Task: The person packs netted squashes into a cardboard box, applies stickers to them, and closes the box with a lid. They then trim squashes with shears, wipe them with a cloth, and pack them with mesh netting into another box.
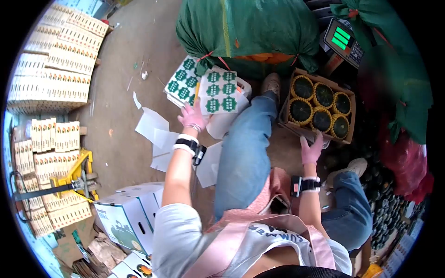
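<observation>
In the head view I am looking down on a brown-grey floor (120, 60), where pale stacked cartons (60, 69) are standing to the left and a large green sack (273, 28) is sitting ahead, near a lit display (340, 38). Loose white papers (153, 123) are lying about. I am counting six green labels on the front sheet (221, 96); my left hand (192, 116) is reaching its lower-left edge, fingers partly spread, and I cannot tell whether they are pinching it. One open box (296, 128) is resting right of the sheet, holding six dark round fruits (321, 119) in yellow nets. My right hand (312, 149) is opening thumb from fingers, gripping nothing visible, at the box's near side.
</observation>
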### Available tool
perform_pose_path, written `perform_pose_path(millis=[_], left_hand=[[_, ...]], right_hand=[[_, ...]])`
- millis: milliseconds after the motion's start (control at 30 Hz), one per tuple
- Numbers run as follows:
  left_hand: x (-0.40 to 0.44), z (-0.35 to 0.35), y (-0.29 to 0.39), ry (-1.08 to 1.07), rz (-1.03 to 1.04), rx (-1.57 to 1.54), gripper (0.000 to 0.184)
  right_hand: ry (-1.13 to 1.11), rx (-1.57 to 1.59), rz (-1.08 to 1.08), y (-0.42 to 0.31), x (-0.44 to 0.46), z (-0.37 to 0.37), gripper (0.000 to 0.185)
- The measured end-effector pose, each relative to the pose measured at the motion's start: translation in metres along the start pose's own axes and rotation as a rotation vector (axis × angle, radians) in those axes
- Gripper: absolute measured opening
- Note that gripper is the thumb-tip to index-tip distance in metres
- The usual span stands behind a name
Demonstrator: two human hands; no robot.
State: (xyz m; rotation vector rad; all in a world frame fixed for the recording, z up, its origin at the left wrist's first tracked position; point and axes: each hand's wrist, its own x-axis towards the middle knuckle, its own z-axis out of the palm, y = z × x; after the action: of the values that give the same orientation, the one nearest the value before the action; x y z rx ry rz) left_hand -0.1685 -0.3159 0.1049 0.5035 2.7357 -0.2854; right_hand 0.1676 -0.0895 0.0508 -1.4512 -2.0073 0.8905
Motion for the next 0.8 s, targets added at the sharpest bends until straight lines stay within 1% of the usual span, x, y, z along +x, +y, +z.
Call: perform_pose_path(millis=[33,100,133,167,200,233,267,300,333,367,400,433,467,500,533,567,600,633,667,700,767,800], left_hand=[[0.007,0.020,-0.007,0.043,-0.010,-0.081,0.070],[0.032,0.050,-0.023,0.123,-0.123,-0.212,0.060],[0.040,0.059,-0.030,0.157,-0.178,-0.283,0.056],[0.046,0.062,-0.032,0.348,-0.164,-0.334,0.047],[0.037,0.043,-0.027,0.632,0.021,-0.441,0.044],[0.037,0.022,-0.024,0.774,0.250,-0.611,0.041],[0.035,-0.001,-0.017,0.907,0.491,-0.781,0.038],[0.018,-0.034,-0.004,0.824,0.602,-0.946,0.036],[-0.004,-0.067,0.008,0.724,0.713,-1.102,0.034],[-0.021,-0.088,0.018,0.383,0.865,-1.587,0.029],[-0.074,-0.134,0.034,-0.225,0.705,-2.122,0.023],[-0.089,-0.142,0.043,-0.096,0.807,-1.918,0.025],[-0.104,-0.150,0.052,0.045,0.885,-1.721,0.029],[-0.119,-0.156,0.058,0.137,0.958,-1.578,0.029],[-0.130,-0.154,0.065,0.216,1.016,-1.462,0.030],[-0.142,-0.149,0.072,0.183,1.041,-1.459,0.031],[-0.151,-0.142,0.077,0.017,1.014,-1.574,0.031],[-0.158,-0.132,0.083,-0.155,0.959,-1.696,0.032],[-0.161,-0.123,0.089,-0.354,0.861,-1.834,0.033],[-0.162,-0.113,0.093,-0.532,0.762,-1.931,0.033],[-0.159,-0.094,0.103,-0.830,0.545,-2.046,0.035],[-0.158,-0.087,0.106,-0.897,0.499,-2.049,0.036]], right_hand=[[0.029,0.045,0.042,0.009,-0.013,-0.003,0.065],[0.100,0.082,0.092,0.021,-0.032,-0.018,0.064],[0.128,0.091,0.113,0.028,-0.038,-0.028,0.060],[0.157,0.200,0.147,0.026,-0.040,-0.040,0.057],[0.191,0.310,0.173,0.022,-0.039,-0.052,0.054],[0.271,0.328,0.048,0.024,-0.032,-0.061,0.051],[0.312,0.336,-0.025,0.006,-0.024,-0.075,0.051],[0.348,0.382,-0.133,-0.012,-0.014,-0.085,0.050],[0.330,0.371,-0.169,-0.057,-0.011,-0.103,0.050],[0.301,0.380,-0.312,-0.083,-0.003,-0.113,0.052],[0.247,0.305,-0.411,-0.105,0.003,-0.124,0.056],[0.129,0.327,-0.368,-0.135,0.004,-0.135,0.067],[-0.018,0.375,-0.374,-0.148,0.009,-0.141,0.082],[-0.198,0.385,-0.364,-0.159,0.012,-0.146,0.098],[-0.358,0.499,-0.342,-0.160,0.012,-0.142,0.105],[-0.494,0.673,-0.342,-0.160,0.007,-0.139,0.105],[-0.631,0.849,-0.347,-0.159,0.001,-0.139,0.106],[-0.650,0.828,-0.305,-0.159,-0.005,-0.146,0.103],[-0.673,0.807,-0.263,-0.159,-0.011,-0.155,0.101],[-0.555,0.910,-0.269,-0.152,-0.017,-0.155,0.082],[-0.508,0.823,-0.286,-0.127,-0.018,-0.158,0.067],[-0.490,0.773,-0.293,-0.119,-0.019,-0.163,0.060]])
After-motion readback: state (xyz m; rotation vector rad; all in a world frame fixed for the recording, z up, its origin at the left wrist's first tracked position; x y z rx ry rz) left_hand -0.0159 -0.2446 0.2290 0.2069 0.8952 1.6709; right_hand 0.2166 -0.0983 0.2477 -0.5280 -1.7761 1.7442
